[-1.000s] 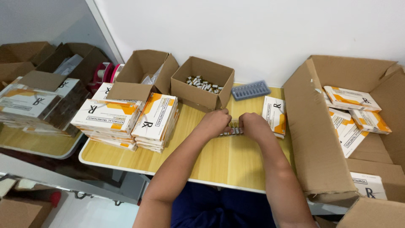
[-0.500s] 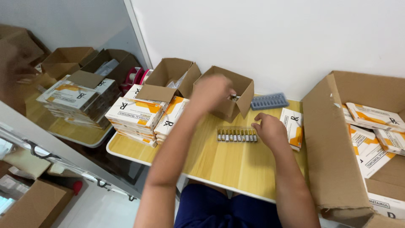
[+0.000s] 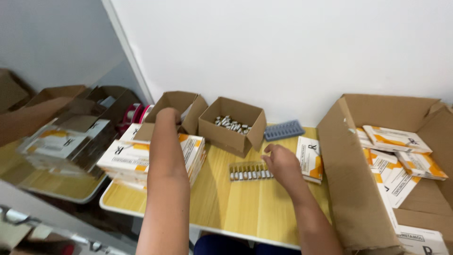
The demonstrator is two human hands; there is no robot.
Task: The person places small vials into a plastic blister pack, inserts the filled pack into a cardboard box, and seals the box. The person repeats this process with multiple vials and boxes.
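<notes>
1. Two cardboard boxes sit past the hands: an open-flapped one [image 3: 177,107] the left hand [image 3: 168,114] reaches into, fingers hidden so can't tell its grip, and a square one [image 3: 230,125] of small vials.
2. Right hand [image 3: 281,163] lies flat, fingers loosely spread, touching the clear ribbed tray of ampoules [image 3: 250,171] just left of it.

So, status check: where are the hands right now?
Left hand at the open carton, grip unclear. Right hand open on the tray of ampoules. Nothing in between.

A plain white wall [image 3: 292,52] stands behind the yellow wooden table [image 3: 245,208], evenly lit.
</notes>
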